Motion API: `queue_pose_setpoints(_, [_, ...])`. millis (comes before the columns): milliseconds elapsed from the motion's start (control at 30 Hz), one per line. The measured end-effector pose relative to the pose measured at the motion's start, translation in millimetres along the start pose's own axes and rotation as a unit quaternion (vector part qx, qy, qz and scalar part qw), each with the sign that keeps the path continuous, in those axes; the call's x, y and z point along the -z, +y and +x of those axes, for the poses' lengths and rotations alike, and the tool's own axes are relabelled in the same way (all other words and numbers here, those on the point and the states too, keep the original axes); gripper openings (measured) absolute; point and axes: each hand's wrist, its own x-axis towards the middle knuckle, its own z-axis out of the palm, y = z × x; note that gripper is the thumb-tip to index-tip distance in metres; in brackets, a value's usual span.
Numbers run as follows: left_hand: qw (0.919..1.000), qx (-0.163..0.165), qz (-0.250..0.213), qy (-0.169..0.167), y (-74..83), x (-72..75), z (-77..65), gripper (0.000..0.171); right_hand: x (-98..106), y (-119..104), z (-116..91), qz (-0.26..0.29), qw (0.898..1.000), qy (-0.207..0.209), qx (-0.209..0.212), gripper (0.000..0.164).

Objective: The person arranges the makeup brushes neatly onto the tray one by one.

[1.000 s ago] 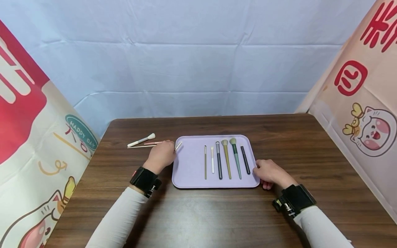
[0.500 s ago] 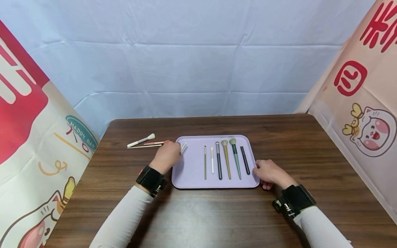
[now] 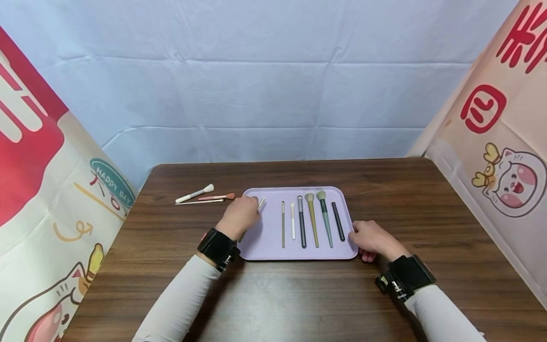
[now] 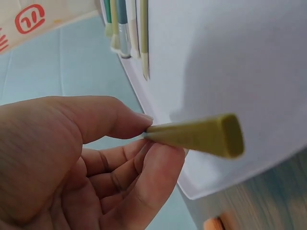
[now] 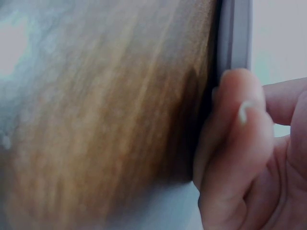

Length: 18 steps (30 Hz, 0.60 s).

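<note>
My left hand [image 3: 241,216] pinches a makeup brush [image 4: 201,136] between thumb and fingers, over the left part of a lilac tray [image 3: 267,237]. The brush's olive handle end points at the left wrist camera, and its pale tip shows past the fingers in the head view. At the tray's right edge, my right hand [image 3: 376,237] grips the rim, fingers on the outer side. A row of brushes lies on the tray: a thin olive one [image 3: 283,225], a short white one [image 3: 293,223], a dark grey one [image 3: 302,225], a gold one [image 3: 313,221], a green one [image 3: 326,221] and a black one [image 3: 338,222].
Left of the tray on the wooden table [image 3: 273,294] lie a white brush [image 3: 194,194], a pink brush [image 3: 218,196] and a thin pale stick [image 3: 198,202]. A pale blue cloth [image 3: 273,104] hangs behind the table, with printed sheets at both sides.
My left hand has moved right with the brush, from beside the tray's left edge to over its left part, uncovering the pink brush's head. The right hand stays at the rim.
</note>
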Motion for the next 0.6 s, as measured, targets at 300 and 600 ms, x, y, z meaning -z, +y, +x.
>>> queue_pose_setpoints(300, [1.0000, 0.006, -0.006, -0.003, 9.2, -2.0, 3.9, 0.013, 0.0, -0.8, -0.6, 0.002, 1.000, 0.000, 0.001, 0.016])
queue_pose_setpoints(600, [0.9992, 0.028, -0.027, -0.013, 14.5, -7.9, 8.5, 0.007, 0.3, -0.3, 0.3, -0.002, 1.000, 0.000, 0.002, 0.014])
